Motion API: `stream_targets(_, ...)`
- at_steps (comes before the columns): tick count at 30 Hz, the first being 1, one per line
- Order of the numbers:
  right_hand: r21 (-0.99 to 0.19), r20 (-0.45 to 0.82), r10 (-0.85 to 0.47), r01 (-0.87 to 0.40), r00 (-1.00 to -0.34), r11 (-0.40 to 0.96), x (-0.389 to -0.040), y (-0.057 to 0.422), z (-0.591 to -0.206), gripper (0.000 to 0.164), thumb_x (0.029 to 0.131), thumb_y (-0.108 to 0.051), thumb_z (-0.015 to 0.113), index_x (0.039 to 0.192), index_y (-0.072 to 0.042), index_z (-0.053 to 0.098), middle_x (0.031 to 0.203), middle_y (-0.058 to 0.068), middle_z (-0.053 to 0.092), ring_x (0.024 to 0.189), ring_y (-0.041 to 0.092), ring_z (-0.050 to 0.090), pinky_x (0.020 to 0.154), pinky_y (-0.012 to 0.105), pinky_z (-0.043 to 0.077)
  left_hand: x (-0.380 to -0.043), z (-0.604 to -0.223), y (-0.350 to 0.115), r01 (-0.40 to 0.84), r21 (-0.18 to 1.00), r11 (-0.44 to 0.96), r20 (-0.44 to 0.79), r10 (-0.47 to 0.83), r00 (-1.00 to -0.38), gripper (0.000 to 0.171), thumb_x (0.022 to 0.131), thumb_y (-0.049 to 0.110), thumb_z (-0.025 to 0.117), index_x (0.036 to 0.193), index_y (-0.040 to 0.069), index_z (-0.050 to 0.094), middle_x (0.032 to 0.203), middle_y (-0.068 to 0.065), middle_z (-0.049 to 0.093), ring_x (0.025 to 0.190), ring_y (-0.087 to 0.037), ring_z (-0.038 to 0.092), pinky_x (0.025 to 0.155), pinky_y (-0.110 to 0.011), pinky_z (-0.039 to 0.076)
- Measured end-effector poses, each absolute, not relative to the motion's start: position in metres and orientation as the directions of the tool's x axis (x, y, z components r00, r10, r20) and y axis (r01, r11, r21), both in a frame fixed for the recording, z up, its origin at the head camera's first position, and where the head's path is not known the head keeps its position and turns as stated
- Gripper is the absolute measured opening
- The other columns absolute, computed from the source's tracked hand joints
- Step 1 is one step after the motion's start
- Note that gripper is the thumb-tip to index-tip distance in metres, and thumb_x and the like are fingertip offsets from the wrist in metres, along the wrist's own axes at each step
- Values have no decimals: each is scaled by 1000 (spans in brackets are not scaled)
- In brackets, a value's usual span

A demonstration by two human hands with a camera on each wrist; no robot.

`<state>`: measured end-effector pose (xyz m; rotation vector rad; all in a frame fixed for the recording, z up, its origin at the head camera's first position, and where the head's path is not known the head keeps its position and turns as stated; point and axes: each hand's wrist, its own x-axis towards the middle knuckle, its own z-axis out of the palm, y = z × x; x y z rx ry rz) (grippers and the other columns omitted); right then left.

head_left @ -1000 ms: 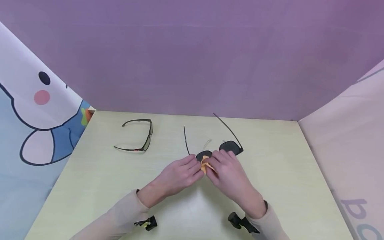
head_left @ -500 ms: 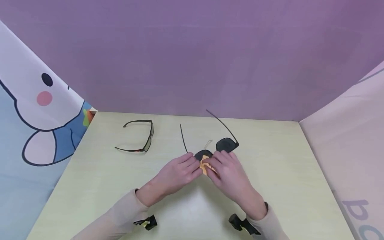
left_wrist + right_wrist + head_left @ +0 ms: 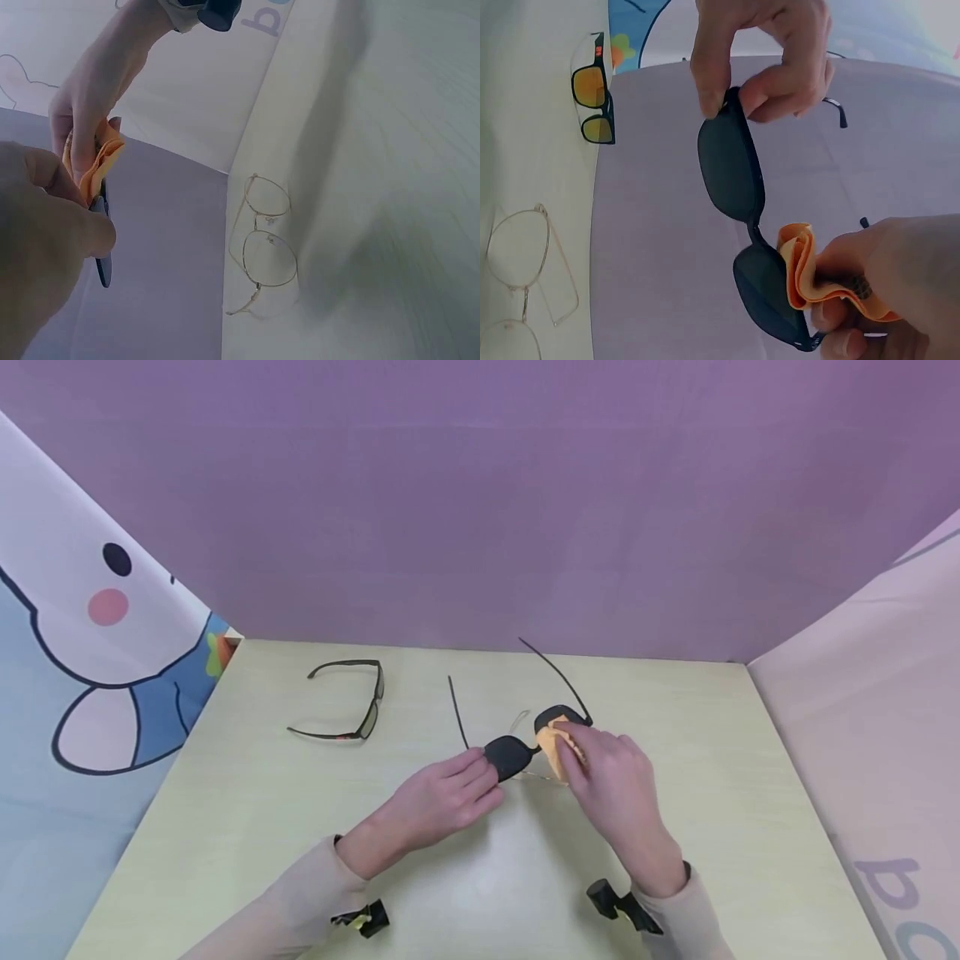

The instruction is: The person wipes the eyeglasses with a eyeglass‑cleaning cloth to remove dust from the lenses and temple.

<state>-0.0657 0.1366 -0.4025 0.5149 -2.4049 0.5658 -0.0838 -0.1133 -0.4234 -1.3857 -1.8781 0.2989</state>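
Observation:
Black sunglasses point(image 3: 508, 757) with dark lenses are held up above the table, temples unfolded and pointing away. My left hand point(image 3: 448, 793) pinches them at the left end of the frame, as the right wrist view also shows. With my right hand point(image 3: 618, 781) I pinch a folded orange cloth point(image 3: 552, 748) against the right lens. In the right wrist view the cloth point(image 3: 799, 262) covers part of that lens, with fingers on both sides of it. Below the sunglasses, thin wire-rimmed glasses point(image 3: 268, 257) lie on the table, mostly hidden in the head view.
Black-framed glasses point(image 3: 367, 718) lie with temples spread on the left of the pale table point(image 3: 247, 827). A purple panel point(image 3: 480, 527) stands along the back edge. Printed cloth walls rise at the left point(image 3: 105, 693) and right point(image 3: 862, 693).
My right hand has moved right with the orange cloth, from the left lens to the right one. That uncovers the left lens and the bridge. My left hand keeps its hold.

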Motion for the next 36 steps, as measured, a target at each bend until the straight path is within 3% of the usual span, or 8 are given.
stream_targets(4,-291,592,-204,-443,-779,848,-65,136,-404,16,90,-8,76,106,-7,77,50,-7,46,45,7,33,41,27,36,-83,-424,-113,689,-622,372,425,899,-102,33,103,-4,35,96,14,61,99,-1,70,98,-17,66,105,-30,52)
stream_targets(7,-296,561,-244,-467,-791,834,-64,133,-406,18,90,-8,76,108,-6,76,49,-10,39,44,2,29,39,20,27,-83,-425,-113,685,-627,372,426,899,-98,32,102,-4,36,96,14,61,100,-1,71,98,-17,66,106,-31,52)
stream_targets(11,-290,552,-268,-483,-790,826,-65,131,-407,20,90,-9,77,110,-6,76,50,-10,42,44,-1,28,38,17,24,-83,-427,-112,690,-626,365,447,892,-67,32,101,-6,37,97,14,63,101,-1,73,99,-17,67,106,-31,53)
stream_targets(15,-292,580,-209,-440,-788,849,-72,138,-408,18,90,-9,77,108,-7,77,50,-8,44,43,1,28,37,20,25,-84,-427,-111,693,-628,355,468,883,-28,30,100,-6,38,95,12,62,100,-3,72,98,-18,68,105,-32,54)
stream_targets(18,-297,585,-182,-417,-791,859,-75,141,-409,17,90,-9,77,107,-7,78,51,-6,48,44,2,28,37,21,26,-83,-427,-111,698,-625,350,469,883,-24,29,101,-5,38,95,12,61,100,-3,72,98,-18,68,106,-32,53)
stream_targets(25,-317,547,-256,-481,-797,818,-70,135,-409,17,91,-11,77,108,-8,77,50,-12,39,44,-4,22,37,16,21,-83,-426,-112,693,-631,349,454,890,-35,30,100,-6,38,95,13,61,101,-3,72,99,-18,68,106,-32,53)
stream_targets(33,-314,553,-132,-353,-823,882,-78,141,-404,15,93,-12,75,107,-8,78,46,-8,35,41,3,22,35,24,23,-83,-427,-108,697,-629,344,471,882,-10,28,101,-3,40,95,13,62,101,-3,73,99,-18,68,106,-32,53)
stream_targets(36,-309,536,-173,-383,-826,871,-75,139,-404,16,92,-11,75,107,-8,78,46,-9,34,41,1,22,36,22,22,-82,-427,-109,693,-635,343,464,886,-13,29,101,-4,39,95,13,62,100,-3,73,99,-18,68,106,-32,53)
